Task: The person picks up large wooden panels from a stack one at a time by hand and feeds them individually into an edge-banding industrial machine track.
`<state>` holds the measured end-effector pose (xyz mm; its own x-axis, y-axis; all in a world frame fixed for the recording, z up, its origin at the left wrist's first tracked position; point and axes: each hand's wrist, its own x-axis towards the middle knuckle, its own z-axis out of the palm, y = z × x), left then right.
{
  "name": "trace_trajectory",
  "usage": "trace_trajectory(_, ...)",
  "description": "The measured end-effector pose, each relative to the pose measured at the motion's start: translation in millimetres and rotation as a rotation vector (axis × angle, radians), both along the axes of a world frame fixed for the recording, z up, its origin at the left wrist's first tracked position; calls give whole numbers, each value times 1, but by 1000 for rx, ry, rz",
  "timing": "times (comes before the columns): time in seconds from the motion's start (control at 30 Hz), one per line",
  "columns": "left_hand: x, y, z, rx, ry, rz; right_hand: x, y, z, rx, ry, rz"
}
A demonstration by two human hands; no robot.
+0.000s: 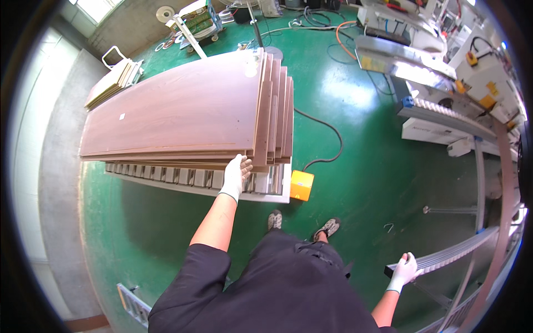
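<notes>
A stack of long brown wood-look panels (183, 111) lies on a roller conveyor (166, 175) at the left front, its right ends stepped unevenly. My left hand (235, 176), in a white glove, is at the near edge of the stack by its right corner. Its fingers are apart and grip nothing; whether they touch the panel edge I cannot tell. Low on the right, my right hand (405, 271), also gloved in white, is beside the end of a grey roller rail (455, 250). Its fingers look loosely parted, with nothing visible in them.
An orange-yellow box (301, 185) stands on the green floor by the conveyor's corner, with a dark cable (336, 133) running from it. Machinery (427, 111) lines the right side. A cart with boards (114, 80) is at the far left, and a stand base (273, 53) rises behind the stack.
</notes>
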<state>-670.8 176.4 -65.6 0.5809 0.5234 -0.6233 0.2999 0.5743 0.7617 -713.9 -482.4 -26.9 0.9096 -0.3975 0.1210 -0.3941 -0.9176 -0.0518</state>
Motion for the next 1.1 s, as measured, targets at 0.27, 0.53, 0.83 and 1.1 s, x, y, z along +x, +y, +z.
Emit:
trace_trajectory(0.27,15,6,6,-767,-291,-97,-50,140,-25,688,117,64)
trace_trajectory(0.53,63,-27,-25,-841,-396,163,-228,168,-77,730,578,70)
trace_trajectory(0.83,87,-4,-79,-559,-411,292,-357,131,-81,692,553,-683)
trace_trajectory(1.1,-27,-49,-71,-587,-457,96,-350,138,-158,761,629,-303)
